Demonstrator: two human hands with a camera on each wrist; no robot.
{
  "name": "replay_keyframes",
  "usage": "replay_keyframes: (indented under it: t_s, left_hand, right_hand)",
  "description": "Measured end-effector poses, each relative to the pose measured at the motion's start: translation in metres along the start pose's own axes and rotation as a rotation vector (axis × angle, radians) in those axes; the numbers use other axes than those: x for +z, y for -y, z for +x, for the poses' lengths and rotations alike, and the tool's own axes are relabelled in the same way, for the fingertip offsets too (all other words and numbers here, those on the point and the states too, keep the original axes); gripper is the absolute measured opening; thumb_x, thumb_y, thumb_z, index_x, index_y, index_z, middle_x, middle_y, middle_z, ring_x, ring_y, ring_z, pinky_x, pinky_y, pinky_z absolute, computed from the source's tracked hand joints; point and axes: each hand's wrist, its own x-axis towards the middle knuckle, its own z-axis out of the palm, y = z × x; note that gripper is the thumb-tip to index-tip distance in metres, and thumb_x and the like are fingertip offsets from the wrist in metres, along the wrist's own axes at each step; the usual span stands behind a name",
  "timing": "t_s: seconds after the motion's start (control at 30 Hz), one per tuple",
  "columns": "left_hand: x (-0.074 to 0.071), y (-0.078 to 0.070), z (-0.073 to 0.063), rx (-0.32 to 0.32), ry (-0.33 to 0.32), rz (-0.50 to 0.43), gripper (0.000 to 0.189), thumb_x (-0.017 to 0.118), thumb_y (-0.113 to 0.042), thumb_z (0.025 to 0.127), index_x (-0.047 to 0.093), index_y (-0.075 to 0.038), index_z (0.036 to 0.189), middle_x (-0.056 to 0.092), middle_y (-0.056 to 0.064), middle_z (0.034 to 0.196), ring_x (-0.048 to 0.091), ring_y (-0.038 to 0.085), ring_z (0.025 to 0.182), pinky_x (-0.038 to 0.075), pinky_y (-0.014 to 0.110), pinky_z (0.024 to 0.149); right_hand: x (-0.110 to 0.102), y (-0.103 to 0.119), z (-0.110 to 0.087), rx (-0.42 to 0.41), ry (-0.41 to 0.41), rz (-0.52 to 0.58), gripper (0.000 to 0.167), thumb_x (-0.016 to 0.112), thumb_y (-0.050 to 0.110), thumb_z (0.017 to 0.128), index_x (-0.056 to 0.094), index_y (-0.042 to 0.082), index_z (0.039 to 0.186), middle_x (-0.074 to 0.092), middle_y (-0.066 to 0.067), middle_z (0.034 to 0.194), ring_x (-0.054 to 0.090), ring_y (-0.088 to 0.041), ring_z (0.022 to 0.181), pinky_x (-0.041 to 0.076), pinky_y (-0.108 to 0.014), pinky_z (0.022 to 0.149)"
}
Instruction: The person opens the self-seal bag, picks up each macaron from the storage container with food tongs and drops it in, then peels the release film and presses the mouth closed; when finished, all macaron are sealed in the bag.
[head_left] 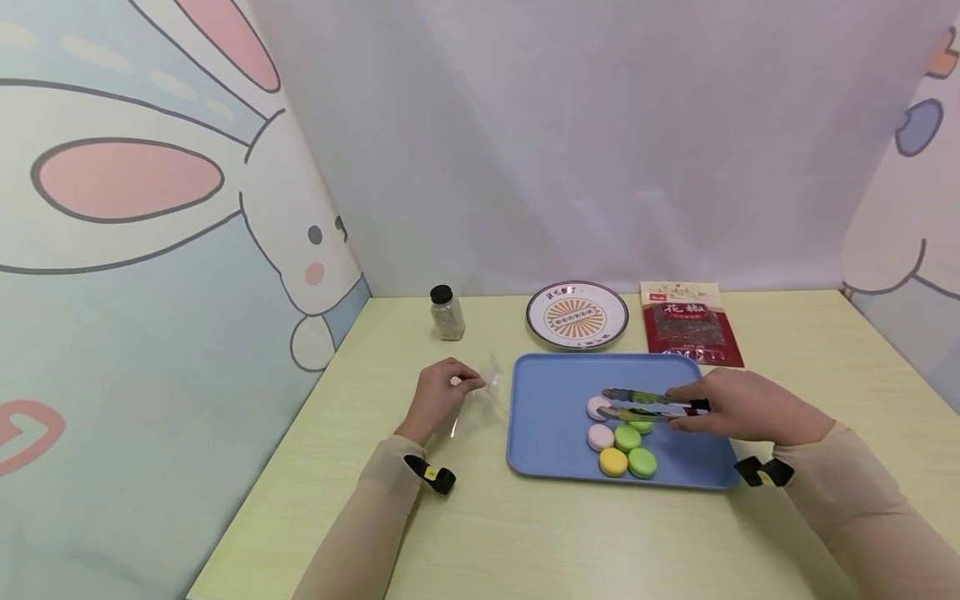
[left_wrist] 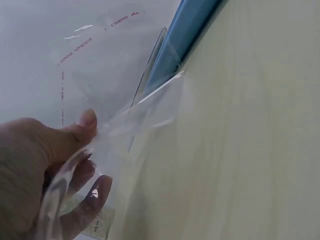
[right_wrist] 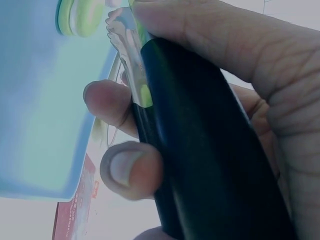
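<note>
My left hand (head_left: 442, 396) pinches a clear plastic bag (head_left: 492, 385) beside the tray's left edge. Red print along its flap shows in the left wrist view, where the thumb (left_wrist: 82, 131) presses on the thin film. Over the blue tray (head_left: 551, 417), my right hand (head_left: 757, 406) grips metal tongs (head_left: 648, 406) by their black handles (right_wrist: 200, 135). The tongs' tips are at a pale pink macaron (head_left: 597, 407); whether they squeeze it I cannot tell. Nearby on the tray lie another pink macaron (head_left: 601, 437), a yellow macaron (head_left: 612, 462) and green macarons (head_left: 642, 462), one partly hidden under the tongs.
Behind the tray stand a patterned plate (head_left: 576, 315) and a red spice packet (head_left: 690, 325). A small jar with a black lid (head_left: 447, 314) stands at the back left of the pale wooden table (head_left: 487, 542). Walls enclose the back and both sides.
</note>
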Motion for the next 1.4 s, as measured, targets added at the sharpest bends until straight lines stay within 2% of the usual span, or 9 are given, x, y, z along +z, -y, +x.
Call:
replay_keyframes:
  t_s: [0.13, 0.27, 0.43, 0.57, 0.83, 1.03, 1.13, 1.27, 1.4]
  left_hand:
    - [0.0, 0.0001, 0.001, 0.023, -0.023, 0.026, 0.005, 0.077, -0.019, 0.09, 0.08, -0.015, 0.091, 0.073, -0.007, 0.086, 0.066, 0.009, 0.077, 0.054, 0.032, 0.071]
    - [0.0007, -0.0012, 0.0014, 0.049, -0.019, 0.044, 0.01, 0.073, -0.013, 0.093, 0.08, -0.009, 0.099, 0.077, 0.001, 0.094, 0.071, 0.014, 0.085, 0.057, 0.035, 0.078]
    - [0.001, -0.0035, 0.0008, 0.001, -0.004, 0.011, 0.002, 0.08, -0.016, 0.087, 0.079, -0.015, 0.086, 0.073, -0.009, 0.083, 0.067, 0.009, 0.077, 0.055, 0.03, 0.07]
    - [0.001, -0.0041, 0.0011, -0.016, -0.022, -0.033, 0.014, 0.084, -0.013, 0.082, 0.073, -0.019, 0.075, 0.068, -0.01, 0.076, 0.063, 0.007, 0.07, 0.053, 0.029, 0.064]
    - [0.0031, -0.0021, 0.0003, 0.036, 0.02, 0.077, 0.005, 0.074, -0.013, 0.092, 0.079, -0.014, 0.094, 0.074, -0.004, 0.09, 0.067, 0.01, 0.083, 0.055, 0.03, 0.075]
    - [0.0016, -0.0039, 0.0013, 0.018, -0.042, 0.047, 0.008, 0.081, -0.012, 0.086, 0.073, -0.013, 0.085, 0.066, -0.006, 0.082, 0.062, 0.01, 0.076, 0.054, 0.031, 0.071]
    - [0.0008, -0.0037, 0.0026, 0.039, -0.073, 0.044, 0.006, 0.081, -0.01, 0.086, 0.076, -0.015, 0.087, 0.068, -0.005, 0.082, 0.063, 0.01, 0.076, 0.054, 0.031, 0.071]
    - [0.0009, -0.0036, 0.0029, 0.068, -0.069, 0.063, 0.007, 0.075, -0.01, 0.091, 0.08, -0.013, 0.094, 0.075, -0.002, 0.09, 0.069, 0.011, 0.08, 0.056, 0.032, 0.073]
    - [0.0033, -0.0037, 0.0012, 0.041, -0.048, 0.054, 0.005, 0.076, -0.012, 0.091, 0.08, -0.014, 0.09, 0.076, -0.004, 0.087, 0.069, 0.009, 0.079, 0.056, 0.03, 0.073]
  right_hand:
    - [0.0, -0.0001, 0.0007, -0.004, 0.001, 0.013, 0.055, 0.076, 0.052, 0.085, 0.074, 0.01, 0.121, 0.059, 0.015, 0.073, 0.045, -0.005, 0.061, 0.037, -0.024, 0.053]
    - [0.0028, -0.0012, 0.0021, -0.005, 0.002, 0.016, 0.054, 0.077, 0.05, 0.084, 0.075, 0.009, 0.12, 0.063, 0.015, 0.078, 0.046, -0.004, 0.061, 0.037, -0.024, 0.053]
    - [0.006, -0.0009, 0.0054, -0.006, 0.021, 0.01, 0.055, 0.077, 0.051, 0.085, 0.074, 0.01, 0.121, 0.062, 0.015, 0.078, 0.046, -0.004, 0.061, 0.037, -0.025, 0.053]
    - [0.0069, -0.0007, 0.0075, -0.008, 0.029, 0.014, 0.054, 0.076, 0.051, 0.085, 0.074, 0.01, 0.121, 0.063, 0.015, 0.079, 0.047, -0.004, 0.061, 0.037, -0.024, 0.053]
    - [0.0071, 0.0007, 0.0071, -0.037, -0.003, -0.018, 0.054, 0.076, 0.05, 0.086, 0.074, 0.01, 0.121, 0.058, 0.018, 0.072, 0.044, -0.003, 0.059, 0.036, -0.023, 0.051]
    - [0.0043, 0.0027, 0.0055, -0.026, -0.013, -0.019, 0.054, 0.076, 0.052, 0.086, 0.074, 0.011, 0.122, 0.055, 0.018, 0.068, 0.044, -0.004, 0.058, 0.035, -0.023, 0.05]
    - [0.0034, 0.0023, 0.0051, -0.03, -0.023, -0.019, 0.054, 0.076, 0.051, 0.086, 0.074, 0.011, 0.122, 0.053, 0.018, 0.065, 0.043, -0.004, 0.057, 0.035, -0.023, 0.05]
    - [0.0037, 0.001, 0.0051, -0.057, -0.066, -0.023, 0.052, 0.077, 0.048, 0.086, 0.074, 0.011, 0.123, 0.049, 0.019, 0.061, 0.041, -0.002, 0.054, 0.034, -0.023, 0.049]
    - [0.005, 0.0024, 0.0059, -0.098, -0.114, -0.018, 0.049, 0.079, 0.043, 0.085, 0.074, 0.011, 0.122, 0.052, 0.021, 0.063, 0.041, 0.0, 0.053, 0.035, -0.022, 0.049]
